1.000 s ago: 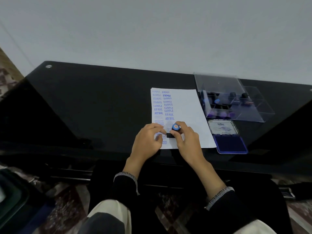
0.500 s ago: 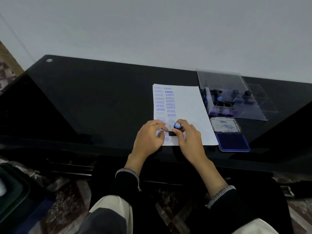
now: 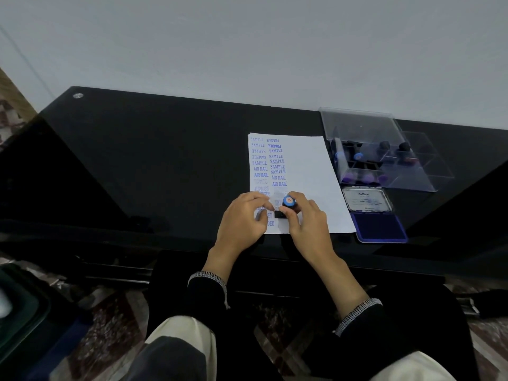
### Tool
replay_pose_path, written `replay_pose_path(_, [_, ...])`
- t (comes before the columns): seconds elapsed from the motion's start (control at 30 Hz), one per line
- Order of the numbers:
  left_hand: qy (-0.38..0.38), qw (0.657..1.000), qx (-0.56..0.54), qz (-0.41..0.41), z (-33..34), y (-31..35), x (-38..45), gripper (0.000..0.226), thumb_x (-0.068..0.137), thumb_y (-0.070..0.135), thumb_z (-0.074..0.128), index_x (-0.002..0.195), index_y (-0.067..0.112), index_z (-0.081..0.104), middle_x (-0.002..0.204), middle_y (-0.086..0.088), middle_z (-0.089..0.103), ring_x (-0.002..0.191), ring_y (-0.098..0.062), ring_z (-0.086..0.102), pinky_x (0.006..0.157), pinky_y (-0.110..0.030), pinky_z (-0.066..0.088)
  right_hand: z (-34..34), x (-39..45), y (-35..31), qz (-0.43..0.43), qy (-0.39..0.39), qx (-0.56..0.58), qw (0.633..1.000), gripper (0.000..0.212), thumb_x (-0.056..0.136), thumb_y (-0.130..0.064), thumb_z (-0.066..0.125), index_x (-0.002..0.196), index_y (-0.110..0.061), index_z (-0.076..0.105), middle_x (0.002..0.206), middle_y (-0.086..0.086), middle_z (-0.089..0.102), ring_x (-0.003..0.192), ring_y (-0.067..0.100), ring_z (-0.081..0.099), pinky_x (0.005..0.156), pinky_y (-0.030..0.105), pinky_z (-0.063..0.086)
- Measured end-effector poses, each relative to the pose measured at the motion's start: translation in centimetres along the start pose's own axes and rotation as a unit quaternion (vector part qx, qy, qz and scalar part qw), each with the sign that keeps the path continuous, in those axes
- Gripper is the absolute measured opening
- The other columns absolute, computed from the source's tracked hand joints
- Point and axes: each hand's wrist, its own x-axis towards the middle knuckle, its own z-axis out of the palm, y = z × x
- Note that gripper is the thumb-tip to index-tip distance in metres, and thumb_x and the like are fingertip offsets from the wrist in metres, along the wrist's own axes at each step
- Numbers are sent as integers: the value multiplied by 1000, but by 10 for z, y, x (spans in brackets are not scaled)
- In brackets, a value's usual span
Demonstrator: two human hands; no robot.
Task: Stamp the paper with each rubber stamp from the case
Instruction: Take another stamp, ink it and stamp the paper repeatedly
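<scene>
So over the last second my right hand (image 3: pixel 308 224) hasn't let go: fingers still pinched on the black rubber stamp with the blue round cap (image 3: pixel 288 202), pressed on the white paper sheet (image 3: pixel 310 171) under the AIR MAIL prints. Left hand (image 3: pixel 242 218) curls loosely on the sheet, steadying it. Only my head shifted, so this impression's basically landing; the clear plastic case (image 3: pixel 384 155) still holds more stamps.

The right hand (image 3: pixel 308 224) is tilting the stamp (image 3: pixel 286 207) further upright on the paper (image 3: pixel 310 171), while the left hand (image 3: pixel 242 221) is sliding slightly nearer it.
</scene>
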Motion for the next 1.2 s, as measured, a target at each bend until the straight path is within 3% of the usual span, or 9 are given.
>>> replay_pose_path(0.07, [14,999,38,0,3,-1,0,25,86,14,60,109,19,68,124,6,61,129,-12,43,117,-40,21,0,0,0,-2,5,6,1000,24,95,-23,55,119,-20,53,95,1,56,84,12,51,67,8,35])
replay_pose_path(0.13, [14,996,79,-25,4,-1,1,37,88,21,58,125,18,60,139,4,51,143,-17,26,120,-40,2,1,1,0,-3,10,17,1000,24,94,-22,56,118,-18,55,93,0,56,79,7,51,67,10,36])
replay_pose_path(0.23, [2,993,111,-46,4,-1,1,47,90,26,56,136,17,51,150,1,38,148,-22,12,119,-44,-4,3,3,0,-14,20,46,999,21,93,-17,58,113,-14,58,96,-3,59,78,3,53,69,3,36])
replay_pose_path(0.37, [-8,989,129,-73,4,1,2,51,93,30,53,142,17,44,156,-4,30,149,-26,6,118,-45,-7,2,5,-3,-24,27,70,997,13,93,-10,56,106,-11,59,94,-7,61,84,10,60,74,3,39])
replay_pose_path(0.57, [-15,990,101,-98,5,1,4,47,97,26,47,143,16,43,156,1,31,147,-15,14,120,-41,-5,1,10,-4,-43,25,46,998,10,92,-7,57,102,-9,58,88,-7,60,82,15,62,72,5,41])
replay_pose_path(0.8, [-6,991,76,-109,4,-2,5,50,95,26,52,143,17,42,153,5,36,146,-12,19,120,-37,-2,11,-4,1,-63,76,14,995,17,89,-4,59,106,-5,57,93,-5,59,79,12,52,72,2,35])
replay_pose_path(0.87, [17,991,42,-122,2,-1,7,51,92,27,59,140,19,45,144,6,47,141,-13,28,120,-38,3,10,-1,0,-64,67,19,996,16,90,-5,58,106,-6,57,93,-3,60,80,14,56,73,7,40])
replay_pose_path(1.0, [47,987,-8,-154,-2,3,10,51,84,31,67,132,29,51,106,15,63,122,-11,42,117,-38,14,5,6,-2,-51,47,32,997,14,91,-6,56,105,-8,56,93,-4,60,83,18,61,75,25,50])
replay_pose_path(1.2, [39,982,-14,-183,-4,6,10,54,85,33,67,136,30,49,99,20,60,126,-9,37,117,-44,21,9,-1,-1,-45,57,19,997,19,91,-8,58,110,-8,57,98,1,64,85,17,59,75,19,46])
